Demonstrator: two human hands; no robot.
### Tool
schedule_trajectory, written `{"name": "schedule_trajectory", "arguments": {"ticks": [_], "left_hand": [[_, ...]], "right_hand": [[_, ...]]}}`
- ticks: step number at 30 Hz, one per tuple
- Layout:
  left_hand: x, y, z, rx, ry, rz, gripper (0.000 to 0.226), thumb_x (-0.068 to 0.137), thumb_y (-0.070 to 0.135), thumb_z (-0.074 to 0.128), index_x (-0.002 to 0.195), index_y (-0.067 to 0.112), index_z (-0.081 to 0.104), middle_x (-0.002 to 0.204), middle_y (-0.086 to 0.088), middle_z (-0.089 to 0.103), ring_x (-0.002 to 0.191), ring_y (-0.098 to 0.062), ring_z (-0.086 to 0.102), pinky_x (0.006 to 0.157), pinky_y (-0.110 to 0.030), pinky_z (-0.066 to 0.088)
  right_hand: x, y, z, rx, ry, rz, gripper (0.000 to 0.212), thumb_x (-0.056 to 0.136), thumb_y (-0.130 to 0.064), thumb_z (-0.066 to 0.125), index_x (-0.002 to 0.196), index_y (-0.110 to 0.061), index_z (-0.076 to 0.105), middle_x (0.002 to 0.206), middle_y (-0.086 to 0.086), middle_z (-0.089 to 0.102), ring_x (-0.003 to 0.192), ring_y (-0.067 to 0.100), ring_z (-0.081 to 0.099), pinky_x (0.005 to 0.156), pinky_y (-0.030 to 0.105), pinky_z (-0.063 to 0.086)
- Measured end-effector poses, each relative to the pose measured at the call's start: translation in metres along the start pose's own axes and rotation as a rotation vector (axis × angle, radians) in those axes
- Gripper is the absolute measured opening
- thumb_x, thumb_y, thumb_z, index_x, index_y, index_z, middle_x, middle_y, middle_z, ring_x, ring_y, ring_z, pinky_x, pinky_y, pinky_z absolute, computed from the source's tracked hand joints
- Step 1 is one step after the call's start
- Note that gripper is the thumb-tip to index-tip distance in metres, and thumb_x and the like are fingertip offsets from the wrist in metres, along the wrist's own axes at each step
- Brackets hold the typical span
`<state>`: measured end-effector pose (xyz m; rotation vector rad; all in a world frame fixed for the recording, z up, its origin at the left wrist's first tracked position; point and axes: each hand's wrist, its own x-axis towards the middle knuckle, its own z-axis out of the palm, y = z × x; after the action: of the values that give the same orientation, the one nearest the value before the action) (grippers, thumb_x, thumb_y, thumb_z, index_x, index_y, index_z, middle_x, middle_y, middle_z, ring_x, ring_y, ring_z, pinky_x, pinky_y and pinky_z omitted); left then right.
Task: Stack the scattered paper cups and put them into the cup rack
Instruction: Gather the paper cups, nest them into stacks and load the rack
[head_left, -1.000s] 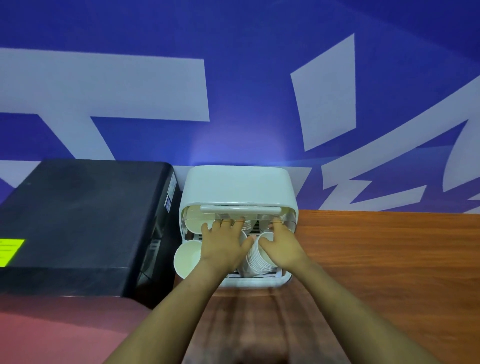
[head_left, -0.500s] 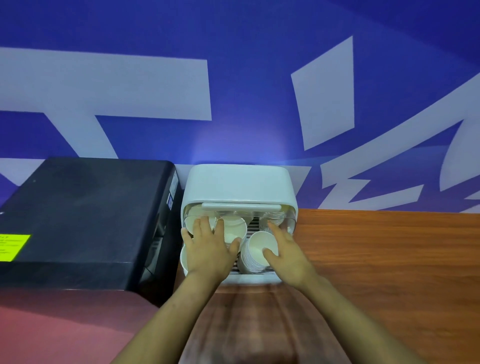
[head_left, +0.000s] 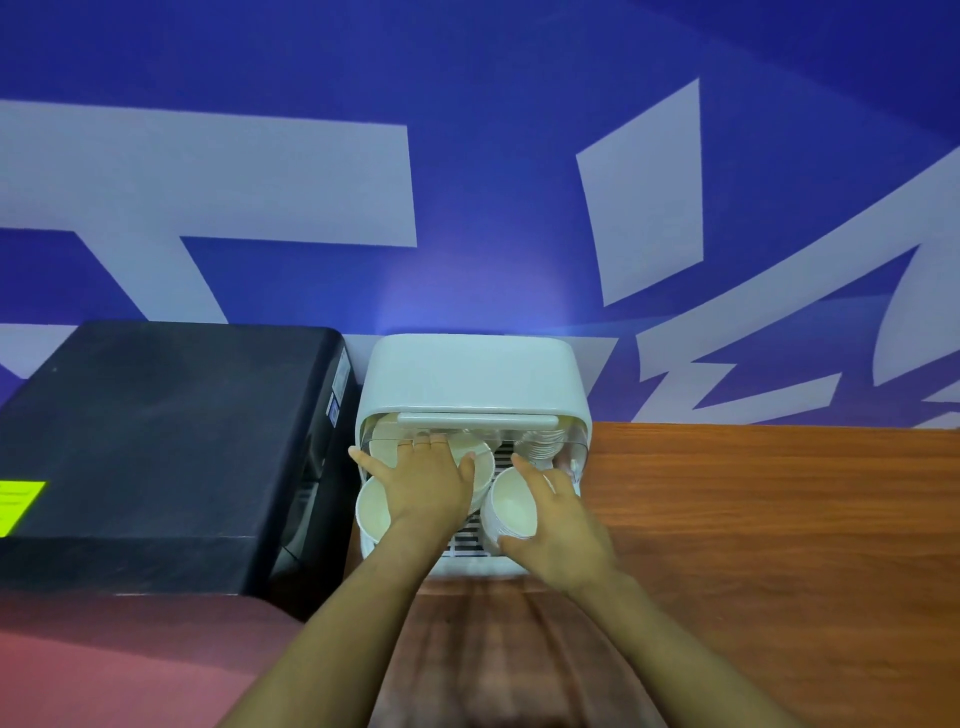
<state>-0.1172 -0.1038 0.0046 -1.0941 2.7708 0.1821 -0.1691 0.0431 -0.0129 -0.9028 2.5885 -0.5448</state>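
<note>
Table: brown wood table (head_left: 769, 519) runs under both forearms and to the right; the front left part looks reddish.
Right hand: right hand (head_left: 563, 525) curls around a cup stack (head_left: 511, 512) at the front right of the rack, thumb at the near side, fingers over the far rim. It grips the stack.
Cup stack: white paper cups nested together, mouth turned up toward the camera, tilted, standing on the grille inside the rack.
Left hand: left hand (head_left: 423, 486) lies flat with fingers straight and spread, thumb out to the left. The fingers reach under the handle bar, and their tips are partly hidden there. It presses on cups at the left side of the rack; it curls around nothing.
Front cup: one white cup (head_left: 374, 512) shows at the front left corner of the rack, just beside the left wrist, mouth up.
Middle cup: another cup (head_left: 480, 465) lies between the two hands, touching the left hand.
Rack: white rack (head_left: 472, 374) with rounded top, front open, a slotted grille as floor. More cups stand deep at the right, blurred.
Black box: a black box (head_left: 156, 441) stands just left of the rack, with a yellow label.
Wall: blue wall (head_left: 493, 182) with pale shapes behind all.
</note>
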Motion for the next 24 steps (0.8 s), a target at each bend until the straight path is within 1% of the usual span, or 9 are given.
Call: {"name": "schedule_trajectory", "arguments": {"ticks": [4,8,11,14,16,18,19,21,24], "left_hand": [[0.000,-0.003,0.005,-0.008,0.038,0.045,0.055,0.096,0.056,0.029,0.135,0.021,0.045,0.138,0.003,0.049,0.137,-0.020,0.033,0.101,-0.077,-0.006],[0.000,-0.004,0.005,0.001,0.048,0.082,0.057,0.094,0.061,0.024,0.141,0.032,0.038,0.147,0.002,0.041,0.143,-0.028,0.019,0.096,-0.077,-0.015],[-0.009,-0.012,0.010,-0.001,0.120,0.128,0.052,0.093,0.058,0.027,0.135,0.032,0.044,0.137,0.002,0.048,0.138,-0.027,0.029,0.101,-0.074,-0.014],[-0.019,-0.024,0.017,-0.071,0.198,0.186,0.063,0.085,0.057,0.020,0.129,0.026,0.053,0.127,-0.001,0.056,0.127,-0.027,0.044,0.108,-0.069,0.000],[-0.023,-0.030,0.016,-0.084,0.182,0.193,0.062,0.089,0.057,0.022,0.138,0.026,0.045,0.141,-0.003,0.045,0.135,-0.026,0.035,0.112,-0.060,0.010],[-0.021,-0.035,0.016,-0.080,0.131,0.203,0.057,0.096,0.054,0.028,0.146,0.028,0.029,0.153,-0.002,0.028,0.143,-0.024,0.020,0.115,-0.048,0.014],[-0.019,-0.037,0.016,-0.083,0.120,0.214,0.056,0.097,0.053,0.029,0.147,0.028,0.027,0.154,-0.001,0.026,0.144,-0.024,0.017,0.114,-0.044,0.018],[-0.016,-0.040,0.014,-0.073,0.123,0.241,0.057,0.096,0.055,0.026,0.145,0.026,0.031,0.150,-0.001,0.033,0.140,-0.025,0.023,0.110,-0.040,0.028],[-0.008,-0.042,0.011,-0.095,0.103,0.271,0.064,0.089,0.059,0.018,0.135,0.022,0.043,0.137,-0.001,0.045,0.130,-0.023,0.036,0.101,-0.036,0.037]], "right_hand": [[0.002,0.009,-0.005,-0.074,0.050,0.087,0.088,0.076,-0.051,0.063,0.146,-0.041,0.011,0.149,-0.004,0.021,0.128,0.024,0.043,0.090,0.035,0.046],[0.001,0.011,-0.009,-0.142,0.084,0.104,0.087,0.077,-0.056,0.060,0.147,-0.036,0.012,0.151,-0.004,0.021,0.131,0.024,0.034,0.100,0.037,0.039],[-0.005,0.005,-0.006,-0.215,0.215,-0.058,0.073,0.078,-0.057,0.054,0.142,-0.028,0.034,0.147,-0.002,0.034,0.132,0.021,0.037,0.103,0.039,0.034],[-0.005,-0.007,0.000,-0.240,0.303,-0.265,0.061,0.080,-0.056,0.045,0.129,-0.021,0.052,0.134,0.001,0.054,0.122,0.019,0.051,0.105,0.036,0.030],[0.000,-0.015,0.003,-0.227,0.225,-0.317,0.068,0.082,-0.059,0.040,0.136,-0.019,0.046,0.142,0.003,0.047,0.129,0.020,0.045,0.111,0.039,0.020],[0.007,-0.025,0.002,-0.210,0.114,-0.302,0.082,0.078,-0.066,0.026,0.145,-0.020,0.032,0.153,0.003,0.030,0.140,0.020,0.028,0.116,0.044,0.010],[0.011,-0.029,0.001,-0.225,0.065,-0.283,0.088,0.073,-0.069,0.019,0.147,-0.022,0.026,0.156,0.002,0.023,0.142,0.019,0.022,0.116,0.046,0.006],[0.019,-0.036,-0.001,-0.259,0.025,-0.253,0.095,0.065,-0.071,0.014,0.147,-0.025,0.024,0.155,0.002,0.020,0.141,0.021,0.023,0.115,0.047,0.009],[0.033,-0.042,-0.005,-0.310,0.004,-0.214,0.093,0.061,-0.075,0.019,0.142,-0.031,0.030,0.143,0.003,0.034,0.127,0.026,0.041,0.106,0.046,0.024]]}}
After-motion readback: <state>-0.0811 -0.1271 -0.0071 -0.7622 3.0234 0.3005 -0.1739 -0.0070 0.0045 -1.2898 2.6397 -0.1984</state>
